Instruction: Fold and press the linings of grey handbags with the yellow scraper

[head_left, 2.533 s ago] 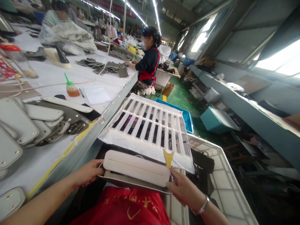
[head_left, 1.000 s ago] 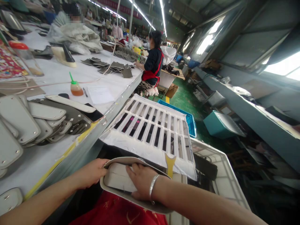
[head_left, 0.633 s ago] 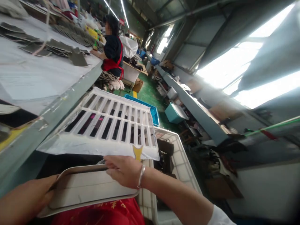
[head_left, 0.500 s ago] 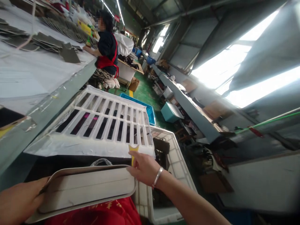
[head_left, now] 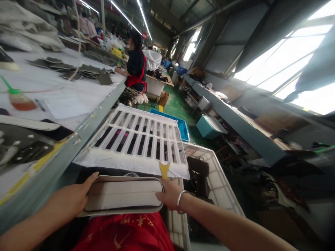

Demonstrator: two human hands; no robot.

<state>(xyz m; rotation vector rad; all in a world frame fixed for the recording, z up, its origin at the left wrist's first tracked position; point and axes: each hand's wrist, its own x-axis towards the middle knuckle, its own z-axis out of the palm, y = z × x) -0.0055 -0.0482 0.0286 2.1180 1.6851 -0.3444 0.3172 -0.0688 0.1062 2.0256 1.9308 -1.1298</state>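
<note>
A cream, box-shaped bag body (head_left: 123,195) with rounded ends and a raised rim lies across in front of my torso. My left hand (head_left: 70,195) grips its left end, thumb at the upper rim and the other fingers partly hidden underneath. Around the right end, my right hand (head_left: 170,195) is closed, with the thumb on the inner side. A yellow forked piece (head_left: 164,169) rises just behind the right fingers, against the edge of a white slatted rack (head_left: 131,160); whether the hand touches it, I cannot tell.
To the right stands a white crate (head_left: 222,174) holding dark items. A blue bin (head_left: 184,130) sits behind the rack. Along the left runs a worktable (head_left: 99,101) with dark cut pieces and a green-tipped bottle (head_left: 21,99). A co-worker (head_left: 137,66) is beside it farther back.
The view has swung left, bringing more of the worktable in. My right index finger has come off the yellow piece, and that hand now wraps the bag body's end. The bag body sits more level.
</note>
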